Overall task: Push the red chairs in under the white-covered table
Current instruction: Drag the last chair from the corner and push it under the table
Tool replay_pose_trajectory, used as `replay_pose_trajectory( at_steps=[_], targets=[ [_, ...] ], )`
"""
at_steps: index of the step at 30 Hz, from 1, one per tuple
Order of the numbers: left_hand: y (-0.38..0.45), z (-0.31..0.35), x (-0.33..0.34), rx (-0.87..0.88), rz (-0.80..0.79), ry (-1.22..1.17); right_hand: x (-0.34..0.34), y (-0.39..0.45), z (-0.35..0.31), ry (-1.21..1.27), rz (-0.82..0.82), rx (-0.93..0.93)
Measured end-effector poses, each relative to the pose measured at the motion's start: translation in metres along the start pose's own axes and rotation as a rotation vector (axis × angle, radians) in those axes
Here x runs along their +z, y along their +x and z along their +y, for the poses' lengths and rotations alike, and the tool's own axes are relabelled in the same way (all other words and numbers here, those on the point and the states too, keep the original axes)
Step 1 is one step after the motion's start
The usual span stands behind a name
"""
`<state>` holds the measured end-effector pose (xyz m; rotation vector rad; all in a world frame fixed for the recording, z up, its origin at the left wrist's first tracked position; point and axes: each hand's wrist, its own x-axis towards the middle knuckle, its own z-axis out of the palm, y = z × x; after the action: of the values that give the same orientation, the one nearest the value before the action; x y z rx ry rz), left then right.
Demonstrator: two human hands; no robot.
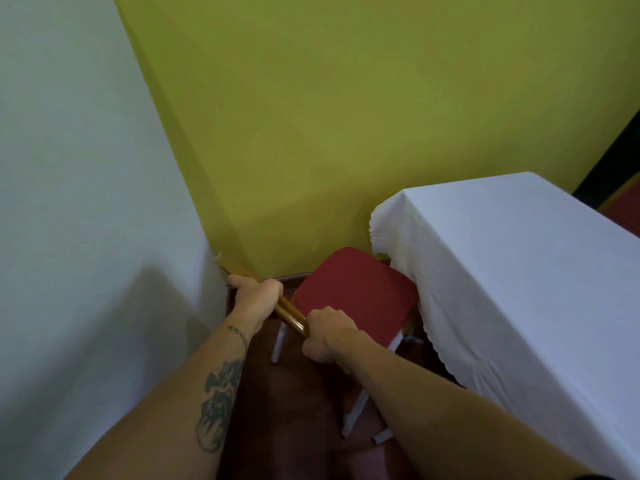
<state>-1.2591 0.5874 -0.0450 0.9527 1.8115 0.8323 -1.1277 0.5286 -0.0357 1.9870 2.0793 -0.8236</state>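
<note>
A red chair (353, 292) with a padded red seat, a glossy wooden back rail and pale metal legs stands in the room's corner. Its seat's right edge reaches the hanging cloth of the white-covered table (512, 271), which fills the right side. My left hand (258, 294) grips the far part of the wooden back rail. My right hand (329, 336) grips the near end of the same rail. The chair's front legs are hidden by the seat and the cloth.
A yellow-green wall (346, 116) runs right behind the chair and the table. A white wall (86, 202) stands close on the left, touching the rail's far end. The floor (294, 410) below is dark red-brown.
</note>
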Motion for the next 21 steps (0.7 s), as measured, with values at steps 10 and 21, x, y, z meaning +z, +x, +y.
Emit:
replay_pose_trajectory(
  at_steps=[10, 21],
  targets=[
    [0.053, 0.014, -0.025, 0.001, -0.256, 0.167, 0.011, 0.021, -0.029, 0.066, 0.005, -0.059],
    [0.119, 0.072, -0.003, 0.12, -0.436, 0.322, -0.022, 0.087, -0.035, 0.135, 0.008, 0.112]
  ],
)
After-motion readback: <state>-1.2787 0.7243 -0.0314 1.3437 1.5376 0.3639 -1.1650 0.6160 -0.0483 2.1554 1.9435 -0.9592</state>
